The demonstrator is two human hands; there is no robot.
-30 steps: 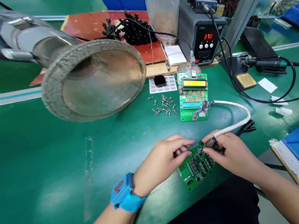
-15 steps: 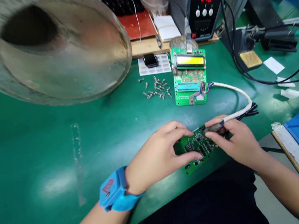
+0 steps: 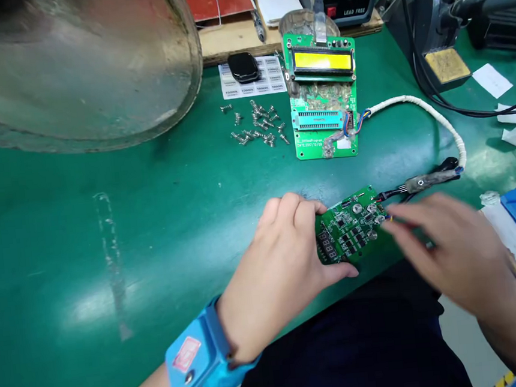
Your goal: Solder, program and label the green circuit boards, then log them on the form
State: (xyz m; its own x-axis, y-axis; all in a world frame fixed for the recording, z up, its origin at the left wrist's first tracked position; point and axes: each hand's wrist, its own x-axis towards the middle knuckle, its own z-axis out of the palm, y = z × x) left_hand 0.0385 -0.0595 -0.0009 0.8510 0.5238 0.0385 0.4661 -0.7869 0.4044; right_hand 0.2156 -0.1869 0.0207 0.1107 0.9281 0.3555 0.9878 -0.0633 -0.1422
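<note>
My left hand (image 3: 285,251) grips the left part of a green circuit board (image 3: 348,224), fingers on its far edge and thumb along its near edge. Small chips, silver round parts and a digit display (image 3: 327,246) show on the board. My right hand (image 3: 457,248) is smeared by motion at the board's right edge. Its thumb and forefinger are close to thin coloured wires there; whether they pinch them I cannot tell. Just beyond lies a taped grey probe (image 3: 428,180) on a white-sleeved cable (image 3: 416,100), out of my hands. Black leads with a plug (image 3: 387,195) reach the board's right corner.
A programmer board (image 3: 326,142) with a lit yellow screen stands ahead. Loose screw-like springs (image 3: 261,124) and a black watch-like object (image 3: 243,67) on a label sheet lie left of it. A large translucent cover (image 3: 138,65) fills the upper left. A soldering-iron stand (image 3: 448,65) is at right.
My right hand has let go of the taped probe and moved to the board's right edge. The probe now lies beyond the board. My left hand has closed round the board's left part.
</note>
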